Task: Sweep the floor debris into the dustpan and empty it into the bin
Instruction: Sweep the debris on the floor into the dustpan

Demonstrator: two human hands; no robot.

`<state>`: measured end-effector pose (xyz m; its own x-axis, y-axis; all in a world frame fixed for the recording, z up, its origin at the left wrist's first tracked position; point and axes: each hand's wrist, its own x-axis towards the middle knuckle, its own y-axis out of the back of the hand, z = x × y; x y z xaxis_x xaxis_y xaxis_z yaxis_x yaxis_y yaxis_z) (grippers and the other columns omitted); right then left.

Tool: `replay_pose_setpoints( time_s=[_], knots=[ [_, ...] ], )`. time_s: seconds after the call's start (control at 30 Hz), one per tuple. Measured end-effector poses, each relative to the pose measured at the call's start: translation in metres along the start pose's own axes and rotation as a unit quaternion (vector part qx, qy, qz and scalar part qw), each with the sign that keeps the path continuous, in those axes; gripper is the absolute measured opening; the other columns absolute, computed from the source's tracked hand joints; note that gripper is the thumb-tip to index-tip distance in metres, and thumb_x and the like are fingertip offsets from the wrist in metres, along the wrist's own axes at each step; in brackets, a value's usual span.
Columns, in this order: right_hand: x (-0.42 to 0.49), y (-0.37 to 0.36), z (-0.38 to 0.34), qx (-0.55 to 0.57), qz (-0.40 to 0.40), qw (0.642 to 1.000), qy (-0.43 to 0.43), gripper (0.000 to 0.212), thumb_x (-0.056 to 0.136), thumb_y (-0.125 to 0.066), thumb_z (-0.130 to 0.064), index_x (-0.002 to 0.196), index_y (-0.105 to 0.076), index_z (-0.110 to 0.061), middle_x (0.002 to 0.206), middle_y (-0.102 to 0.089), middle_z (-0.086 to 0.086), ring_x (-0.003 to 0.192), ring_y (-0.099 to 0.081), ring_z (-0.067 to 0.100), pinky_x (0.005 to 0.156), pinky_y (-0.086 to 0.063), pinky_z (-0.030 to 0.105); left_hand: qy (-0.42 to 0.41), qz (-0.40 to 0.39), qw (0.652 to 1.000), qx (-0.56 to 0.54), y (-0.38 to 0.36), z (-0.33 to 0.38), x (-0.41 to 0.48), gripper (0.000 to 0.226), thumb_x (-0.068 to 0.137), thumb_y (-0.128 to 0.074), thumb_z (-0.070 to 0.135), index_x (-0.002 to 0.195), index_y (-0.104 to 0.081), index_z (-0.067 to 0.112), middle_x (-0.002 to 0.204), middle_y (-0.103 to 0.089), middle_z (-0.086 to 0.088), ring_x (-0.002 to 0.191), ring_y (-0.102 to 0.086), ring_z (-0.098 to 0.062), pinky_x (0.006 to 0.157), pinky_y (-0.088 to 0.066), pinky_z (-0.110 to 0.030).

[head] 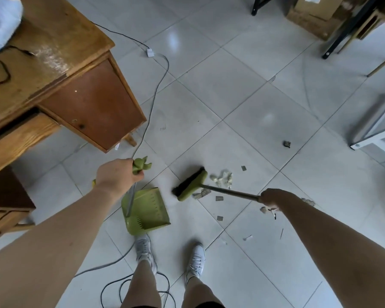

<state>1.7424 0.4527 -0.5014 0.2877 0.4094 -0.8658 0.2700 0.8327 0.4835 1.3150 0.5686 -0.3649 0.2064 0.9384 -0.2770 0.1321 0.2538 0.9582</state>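
Observation:
My left hand [117, 174] grips the green top of the dustpan handle [140, 166]. The green dustpan [148, 210] rests on the white tile floor just ahead of my left shoe, its mouth turned toward the broom. My right hand [270, 197] is closed around the broom's dark stick [229, 192]. The green broom head [190, 184] with black bristles sits on the floor right of the pan. A crumpled pale scrap pile [222, 178] lies beyond the broom head. Small paper bits [219, 198] are scattered around it, and a dark lump [287, 144] lies farther off. No bin is in view.
A wooden desk [53, 70] with a brown cabinet door stands at the left. Grey and black cables [152, 103] run across the floor past the desk and loop near my white shoes [196, 261]. A white frame [373, 134] and furniture legs stand at the right and far edge.

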Motion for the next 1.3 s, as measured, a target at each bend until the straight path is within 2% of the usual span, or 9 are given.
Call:
replay_pose_setpoints(
  time_s=[0.17,0.33,0.4,0.47,0.6,0.7,0.97,1.13,1.3],
  knots=[
    [-0.038,0.018,0.055,0.031,-0.022,0.997,-0.070,0.025,0.096,-0.040,-0.030,0.085,-0.052,-0.012,0.076,-0.053,0.002,0.055,-0.047,0.015,0.049,-0.034,0.022,-0.034,0.009,0.999,-0.022,0.005,0.048,0.025,0.037,0.086,-0.054,0.053,0.082,-0.059,0.016,0.069,-0.059,0.000,0.065,-0.056,-0.023,0.055,-0.041,-0.027],
    [-0.023,0.005,0.129,0.072,-0.034,0.989,-0.122,0.035,0.082,-0.039,-0.038,0.107,-0.055,-0.022,0.096,-0.063,0.000,0.076,-0.063,0.019,0.073,-0.050,0.031,-0.057,0.018,0.997,-0.054,0.011,0.089,0.043,0.037,0.086,-0.056,0.052,0.081,-0.060,0.015,0.068,-0.057,-0.002,0.072,-0.063,-0.030,0.056,-0.041,-0.028],
    [-0.031,-0.001,0.157,0.070,-0.031,0.986,-0.151,0.010,0.088,-0.041,-0.039,0.091,-0.046,-0.031,0.082,-0.058,-0.006,0.070,-0.056,0.016,0.079,-0.046,0.031,-0.077,0.027,0.995,-0.059,0.017,0.110,0.052,0.038,0.085,-0.056,0.052,0.081,-0.061,0.015,0.066,-0.056,-0.001,0.065,-0.058,-0.029,0.053,-0.039,-0.026],
    [-0.042,-0.003,0.176,0.085,-0.017,0.980,-0.179,0.022,0.090,-0.043,-0.037,0.071,-0.040,-0.025,0.073,-0.057,-0.005,0.061,-0.054,0.013,0.079,-0.045,0.029,-0.097,0.038,0.993,-0.055,0.023,0.129,0.059,0.038,0.086,-0.056,0.051,0.081,-0.061,0.014,0.064,-0.054,-0.001,0.060,-0.051,-0.026,0.051,-0.035,-0.026],
    [-0.058,-0.009,0.199,0.130,-0.035,0.967,-0.215,0.027,0.082,-0.049,-0.039,0.072,-0.053,-0.014,0.066,-0.060,0.001,0.056,-0.057,0.019,0.066,-0.043,0.026,-0.129,0.052,0.988,-0.062,0.034,0.164,0.069,0.040,0.089,-0.055,0.049,0.085,-0.060,0.010,0.066,-0.055,-0.006,0.063,-0.054,-0.030,0.052,-0.032,-0.027],
    [-0.086,0.007,0.192,0.257,-0.073,0.938,-0.221,0.032,0.095,-0.048,-0.027,0.070,-0.042,-0.009,0.050,-0.042,0.006,0.035,-0.037,0.015,0.043,-0.029,0.016,-0.158,0.066,0.984,-0.047,0.039,0.189,0.075,0.041,0.090,-0.053,0.049,0.089,-0.059,0.009,0.077,-0.065,-0.013,0.074,-0.062,-0.034,0.055,-0.034,-0.029],
    [-0.099,0.052,0.198,0.454,-0.109,0.862,-0.195,0.049,0.103,-0.031,-0.024,0.058,-0.043,-0.006,0.046,-0.033,0.005,0.029,-0.028,0.011,0.043,-0.023,0.017,-0.229,0.081,0.970,-0.019,0.051,0.228,0.115,0.041,0.092,-0.050,0.051,0.087,-0.055,0.011,0.065,-0.053,-0.003,0.068,-0.061,-0.031,0.052,-0.034,-0.028],
    [-0.072,0.098,0.185,0.575,-0.039,0.795,-0.188,0.029,0.088,-0.034,-0.009,0.060,-0.042,-0.007,0.041,-0.035,0.005,0.028,-0.028,0.012,0.039,-0.025,0.015,-0.251,0.086,0.964,-0.025,0.054,0.240,0.167,0.042,0.089,-0.052,0.052,0.085,-0.056,0.010,0.068,-0.064,-0.008,0.064,-0.062,-0.032,0.049,-0.032,-0.027],
    [-0.013,0.148,0.175,0.629,0.038,0.741,-0.231,0.022,0.093,-0.038,-0.009,0.073,-0.044,-0.003,0.048,-0.045,0.011,0.028,-0.034,0.013,0.041,-0.029,0.017,-0.275,0.078,0.958,-0.036,0.067,0.266,0.240,0.041,0.089,-0.053,0.052,0.083,-0.057,0.012,0.066,-0.063,-0.007,0.063,-0.061,-0.030,0.049,-0.036,-0.028]
  ],
)
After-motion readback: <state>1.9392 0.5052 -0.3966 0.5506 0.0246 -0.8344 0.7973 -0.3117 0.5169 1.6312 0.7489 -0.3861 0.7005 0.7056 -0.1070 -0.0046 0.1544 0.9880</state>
